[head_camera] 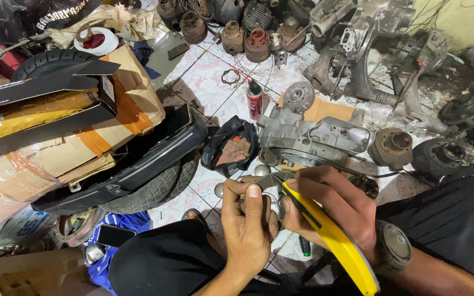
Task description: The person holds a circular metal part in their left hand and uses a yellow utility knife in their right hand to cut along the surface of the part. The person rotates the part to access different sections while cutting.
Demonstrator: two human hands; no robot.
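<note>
The right hand (pixel 330 211) has a closed grip on a yellow cutter (pixel 333 235), its tip against a thin grey gasket (pixel 272 180). The left hand (pixel 248 225) pinches that gasket from below, thumb on top. Just beyond both grips an engine case (pixel 308 137) sits on the tiled floor (pixel 204 77), a spray can (pixel 254 98) farther off.

Light: bright and even, from above.
Shadows: dark under the tyre (pixel 154 189).
Blur: none, sharp.
Edges: bent near the corners.
</note>
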